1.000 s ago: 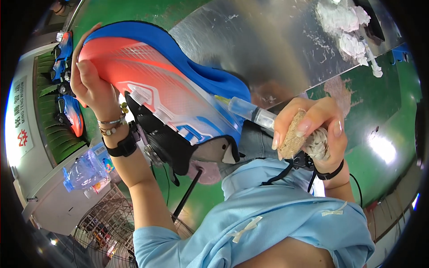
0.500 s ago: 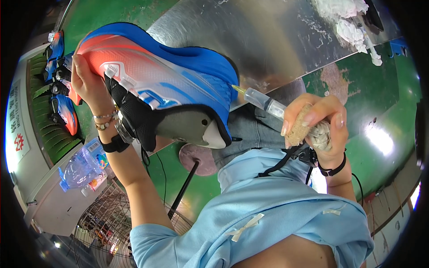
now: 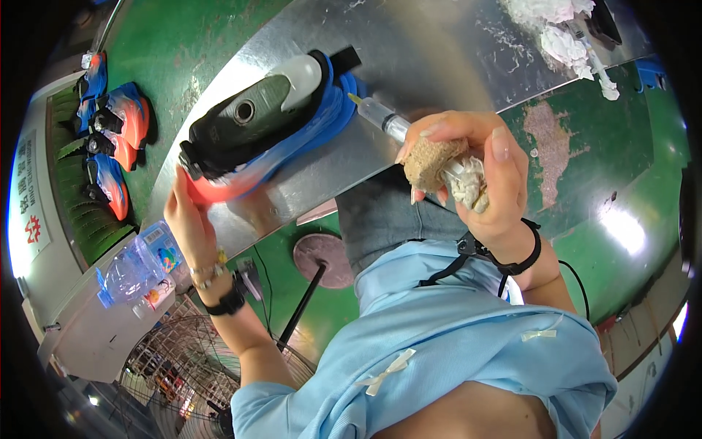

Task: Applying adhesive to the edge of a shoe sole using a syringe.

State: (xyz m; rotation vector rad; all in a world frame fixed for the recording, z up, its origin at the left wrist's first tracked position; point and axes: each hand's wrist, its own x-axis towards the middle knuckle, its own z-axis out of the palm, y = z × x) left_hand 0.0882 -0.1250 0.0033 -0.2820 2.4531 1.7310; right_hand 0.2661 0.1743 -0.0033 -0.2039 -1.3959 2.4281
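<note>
A blue, coral and white sneaker (image 3: 252, 170) rests on the metal table with a dark grey-green shoe last (image 3: 263, 102) inside it, opening upward. My left hand (image 3: 191, 219) grips the sneaker by its coral toe. In my right hand (image 3: 490, 164) are a clear syringe (image 3: 384, 117), a tan rubbery block (image 3: 431, 162) and a crumpled white wad (image 3: 466, 183), all bunched together. The syringe's yellowish tip points at the blue sole near the heel; whether it touches, I cannot tell. My palm hides the plunger end.
The metal table (image 3: 409, 44) carries white crumpled paper (image 3: 564, 47) and another syringe (image 3: 598, 66) at the far right. Several similar sneakers (image 3: 130, 117) stand on a green rack at left. Below them are a plastic bottle (image 3: 135, 274) and a wire-caged fan (image 3: 164, 355).
The sneaker has gone from being held up on its side to resting on the table, opening up. My left hand shifted to its toe; my right hand moved left and up with the syringe.
</note>
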